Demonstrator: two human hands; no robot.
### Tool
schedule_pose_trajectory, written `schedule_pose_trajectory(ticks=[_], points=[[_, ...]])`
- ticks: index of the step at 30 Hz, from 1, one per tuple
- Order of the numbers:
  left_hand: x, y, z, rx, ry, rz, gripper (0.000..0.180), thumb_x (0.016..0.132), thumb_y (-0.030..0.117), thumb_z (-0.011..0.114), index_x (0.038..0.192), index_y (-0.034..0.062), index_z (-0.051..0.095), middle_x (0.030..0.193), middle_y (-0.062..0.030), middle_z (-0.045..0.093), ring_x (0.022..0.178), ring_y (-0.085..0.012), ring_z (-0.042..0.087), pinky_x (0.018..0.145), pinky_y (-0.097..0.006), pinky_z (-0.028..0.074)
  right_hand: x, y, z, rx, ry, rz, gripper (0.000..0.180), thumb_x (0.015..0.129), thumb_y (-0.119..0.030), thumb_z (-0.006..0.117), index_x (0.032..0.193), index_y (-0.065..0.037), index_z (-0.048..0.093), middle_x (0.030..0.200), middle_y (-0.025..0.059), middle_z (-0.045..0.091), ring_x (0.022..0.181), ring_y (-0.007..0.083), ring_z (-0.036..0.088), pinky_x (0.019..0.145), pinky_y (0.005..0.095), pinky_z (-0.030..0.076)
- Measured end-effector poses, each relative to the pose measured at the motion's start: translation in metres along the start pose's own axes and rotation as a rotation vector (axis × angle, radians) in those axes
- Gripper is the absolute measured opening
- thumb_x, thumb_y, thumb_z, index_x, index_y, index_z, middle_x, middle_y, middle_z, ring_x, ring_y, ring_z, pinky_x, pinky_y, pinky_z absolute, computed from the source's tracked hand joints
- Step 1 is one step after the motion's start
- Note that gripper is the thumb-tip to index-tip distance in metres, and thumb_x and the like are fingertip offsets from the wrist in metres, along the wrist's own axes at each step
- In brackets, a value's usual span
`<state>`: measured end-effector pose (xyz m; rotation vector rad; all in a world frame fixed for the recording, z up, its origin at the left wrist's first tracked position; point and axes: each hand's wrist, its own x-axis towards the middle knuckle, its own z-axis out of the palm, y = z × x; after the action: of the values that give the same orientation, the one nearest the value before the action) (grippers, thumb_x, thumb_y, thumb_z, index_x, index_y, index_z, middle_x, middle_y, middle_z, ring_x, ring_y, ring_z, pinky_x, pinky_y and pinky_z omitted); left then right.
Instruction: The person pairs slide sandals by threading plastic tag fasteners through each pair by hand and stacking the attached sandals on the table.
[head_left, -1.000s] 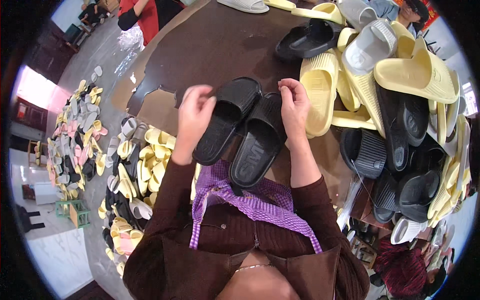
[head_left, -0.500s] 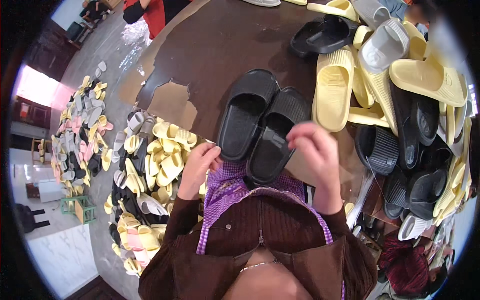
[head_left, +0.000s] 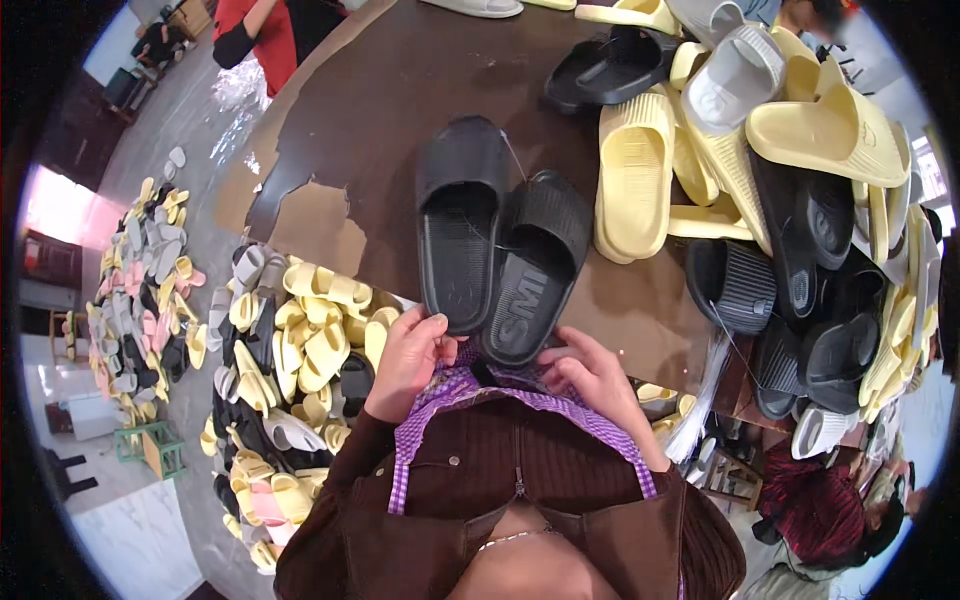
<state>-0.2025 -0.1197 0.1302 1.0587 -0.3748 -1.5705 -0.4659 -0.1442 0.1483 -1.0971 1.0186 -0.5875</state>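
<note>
At the left hand (head_left: 405,355), fingers curled, hold unclear, begins a chunky black slide (head_left: 460,240); beside it, a ribbed-strap black slide (head_left: 522,305) (lettered footbed) tilts above the right hand (head_left: 597,380), bent-fingered, its hold also unclear. Beyond that: a ridged yellow slipper (head_left: 637,185).

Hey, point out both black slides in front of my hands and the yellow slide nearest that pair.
Left black slide (head_left: 458,250), head view: on its footbed.
Right black slide (head_left: 532,278), head view: on its footbed.
Yellow slide (head_left: 634,185), head view: on its footbed.
</note>
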Motion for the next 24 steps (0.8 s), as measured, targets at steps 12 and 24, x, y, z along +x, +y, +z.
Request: schedule_pose_trajectory(ticks=[12, 24], points=[[-0.006, -0.007, 0.01, 0.11, -0.031, 0.144, 0.02, 0.088, 0.012, 0.052, 0.103, -0.0008, 0.054, 0.083, -0.0106, 0.062, 0.062, -0.0152, 0.054, 0.055, -0.027, 0.045, 0.043, -0.01, 0.032, 0.083, 0.096, 0.008, 0.052, 0.089, -0.024, 0.064, 0.124, 0.008, 0.042, 0.076, 0.0104, 0.061, 0.058, 0.0142, 0.059, 0.05, 0.0286, 0.051], [0.007, -0.011, 0.032, 0.172, -0.122, 0.227, 0.018, 0.089, 0.009, 0.054, 0.104, -0.0006, 0.055, 0.084, -0.0099, 0.063, 0.061, -0.0132, 0.057, 0.055, -0.026, 0.048, 0.044, -0.064, 0.029, -0.339, 0.357, -0.635, 0.04, 0.083, -0.011, 0.059, 0.119, 0.002, 0.049, 0.097, 0.0243, 0.062, 0.09, 0.034, 0.062, 0.08, 0.0401, 0.049]])
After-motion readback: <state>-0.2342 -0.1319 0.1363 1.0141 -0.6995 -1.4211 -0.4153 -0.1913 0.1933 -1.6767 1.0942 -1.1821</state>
